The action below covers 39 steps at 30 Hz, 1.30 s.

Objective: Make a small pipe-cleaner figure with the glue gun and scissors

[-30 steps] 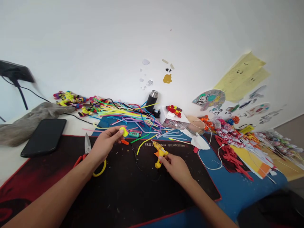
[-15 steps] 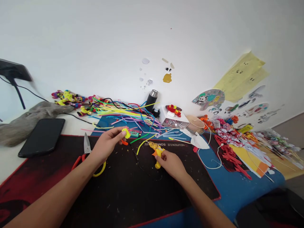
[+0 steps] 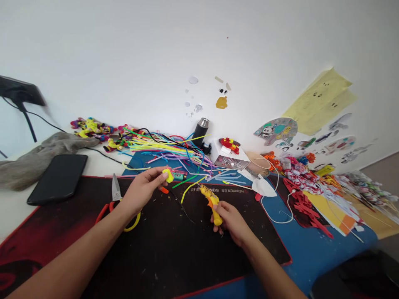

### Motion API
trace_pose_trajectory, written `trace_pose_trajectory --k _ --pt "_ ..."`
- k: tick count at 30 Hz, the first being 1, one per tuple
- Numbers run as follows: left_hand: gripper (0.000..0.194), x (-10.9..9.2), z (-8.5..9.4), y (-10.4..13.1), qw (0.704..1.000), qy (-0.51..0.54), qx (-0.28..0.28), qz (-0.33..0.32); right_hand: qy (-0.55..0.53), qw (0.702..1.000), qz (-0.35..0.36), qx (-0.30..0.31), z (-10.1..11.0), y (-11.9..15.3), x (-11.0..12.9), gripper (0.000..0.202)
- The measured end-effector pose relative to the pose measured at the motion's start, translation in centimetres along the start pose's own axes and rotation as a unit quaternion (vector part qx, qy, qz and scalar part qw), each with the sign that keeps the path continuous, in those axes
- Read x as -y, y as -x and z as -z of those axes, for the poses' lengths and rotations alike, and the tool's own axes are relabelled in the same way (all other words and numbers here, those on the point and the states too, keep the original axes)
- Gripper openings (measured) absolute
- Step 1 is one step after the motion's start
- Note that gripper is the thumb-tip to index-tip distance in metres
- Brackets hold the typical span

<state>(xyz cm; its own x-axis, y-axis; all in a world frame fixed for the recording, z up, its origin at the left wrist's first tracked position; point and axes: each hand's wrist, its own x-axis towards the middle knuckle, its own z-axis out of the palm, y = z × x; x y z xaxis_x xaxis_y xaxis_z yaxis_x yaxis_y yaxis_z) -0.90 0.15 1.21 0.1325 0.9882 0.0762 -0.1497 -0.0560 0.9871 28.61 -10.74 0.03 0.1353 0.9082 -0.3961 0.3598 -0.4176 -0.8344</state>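
Between the thumb and fingers of my left hand (image 3: 149,182) is a small bright yellow piece (image 3: 168,175). My right hand (image 3: 230,220) grips a yellow and orange object (image 3: 212,203) that looks like a glue gun; its narrow upper end points up and left. A gap separates the two hands above the dark mat (image 3: 174,257). An orange-tipped item (image 3: 163,190) shows just below my left fingers, close to a thin black cord. Scissors (image 3: 116,189) with red and yellow handles lie partly behind my left forearm.
Colorful pipe cleaners (image 3: 168,147) are heaped at the back, beside a black flask (image 3: 200,131) and a white box (image 3: 230,160). A phone (image 3: 59,178) lies left. Red strips (image 3: 304,203) and wrapped bundles (image 3: 296,172) spread right.
My right hand and the yellow and orange object have moved slightly right and down, and more of the object shows. My left hand still pinches the yellow piece. The view has shifted slightly.
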Motion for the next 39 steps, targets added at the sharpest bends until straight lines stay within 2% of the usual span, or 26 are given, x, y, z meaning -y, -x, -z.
trace_pose_trajectory --k 2,4,7,12,15,20,24,28,31,33,35,39 --pt "0.055 0.1 0.0 0.0 1.000 -0.001 0.002 0.001 -0.134 0.991 -0.002 0.009 -0.4 -0.1 -0.2 0.050" --pt "0.055 0.0 -0.1 0.0 1.000 -0.006 0.000 0.001 -0.249 0.968 0.003 0.010 -0.9 -0.3 -0.1 0.053" --pt "0.054 -0.1 -0.1 0.0 1.000 -0.011 -0.008 -0.003 -0.354 0.935 0.011 0.026 -1.8 -0.8 0.5 0.048" --pt "0.058 -0.2 -0.1 -0.2 1.000 -0.010 -0.016 0.009 -0.472 0.872 0.020 0.130 -3.7 -2.4 1.8 0.035" --pt "0.059 0.2 0.2 -0.5 1.000 -0.006 -0.021 0.019 -0.469 0.868 0.036 0.160 -4.9 -3.5 2.9 0.030" --pt "0.060 0.7 1.4 -1.1 0.999 -0.004 -0.032 0.026 -0.366 0.906 0.112 0.183 -6.1 -5.2 6.4 0.040" --pt "0.061 0.8 2.1 -1.5 0.998 -0.001 -0.062 0.023 -0.371 0.897 0.169 0.172 -7.0 -6.2 8.9 0.033" --pt "0.058 1.5 2.3 -1.6 0.998 -0.009 -0.061 0.025 -0.362 0.899 0.190 0.159 -7.8 -6.8 8.2 0.033" --pt "0.054 2.1 2.5 -1.4 0.998 -0.023 -0.054 0.022 -0.337 0.907 0.171 0.184 -7.6 -7.0 6.8 0.028" --pt "0.051 2.2 2.7 -1.2 0.998 -0.035 -0.047 0.031 -0.330 0.909 0.159 0.197 -7.2 -6.8 6.3 0.032" --pt "0.048 2.2 2.9 -1.2 0.998 -0.035 -0.044 0.034 -0.340 0.908 0.153 0.192 -6.9 -6.7 6.3 0.040" --pt "0.044 1.9 3.0 -1.3 0.997 -0.029 -0.067 0.022 -0.372 0.893 0.142 0.210 -6.9 -6.6 6.6 0.040"
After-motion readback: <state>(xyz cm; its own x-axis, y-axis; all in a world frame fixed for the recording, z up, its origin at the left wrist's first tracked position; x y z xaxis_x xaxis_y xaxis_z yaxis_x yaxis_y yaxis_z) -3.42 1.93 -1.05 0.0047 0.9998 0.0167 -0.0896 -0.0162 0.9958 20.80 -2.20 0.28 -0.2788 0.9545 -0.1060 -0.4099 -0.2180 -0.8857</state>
